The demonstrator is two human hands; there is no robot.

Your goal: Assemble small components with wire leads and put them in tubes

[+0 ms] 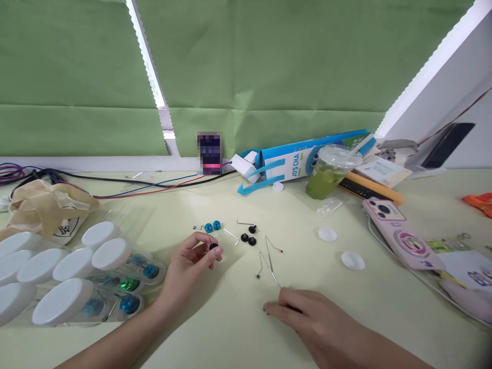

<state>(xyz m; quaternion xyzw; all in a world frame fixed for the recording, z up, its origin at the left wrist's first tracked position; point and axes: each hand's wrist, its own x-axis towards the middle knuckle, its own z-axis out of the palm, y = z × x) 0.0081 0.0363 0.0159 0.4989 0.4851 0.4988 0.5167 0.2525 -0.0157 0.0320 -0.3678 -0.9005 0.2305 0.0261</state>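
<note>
My left hand [198,259] pinches a small black knob-like part [213,246] between thumb and fingers; a thin metal wire shows just above it. My right hand [313,312] is closed around a thin metal rod [274,279] that points away from me. Near the rod's tip lie two bent wires with small dark ends, one bent wire [260,265] on the left and another [274,247] farther back. Between and beyond my hands are blue knob-like parts [212,226], several black knob-like parts [248,239] and an L-shaped metal wire [231,237].
Several clear jars with white lids [111,253] stand at left, blue and green parts inside. White discs [352,260] lie at right near a pink phone [403,236]. A green drink cup [326,174], a blue-white bag [288,163] and cables [126,190] line the back.
</note>
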